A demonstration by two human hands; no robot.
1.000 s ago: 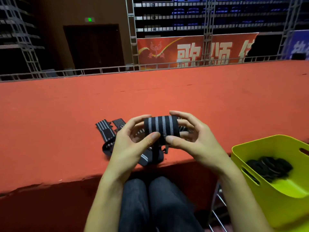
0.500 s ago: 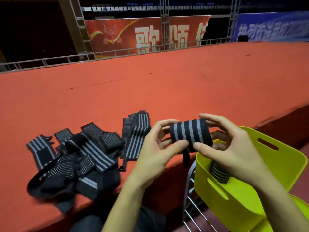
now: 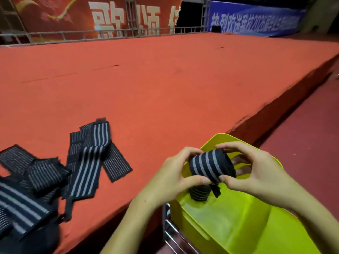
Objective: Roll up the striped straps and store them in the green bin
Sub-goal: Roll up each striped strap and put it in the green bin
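Both hands pinching one rolled strap (image 3: 211, 168) over the green bin (image 3: 236, 222). Left hand (image 3: 172, 178) gripping its left end, thumb underneath, fingers curling over the top. Right hand (image 3: 256, 173) holding the right end the same way. Loose tail of the strap hanging down into the bin. Another rolled strap (image 3: 199, 193) sitting inside the bin, just below. Pile of unrolled straps (image 3: 55, 173) lying on the red worktop (image 3: 156, 92) at near left, well apart from the bin.
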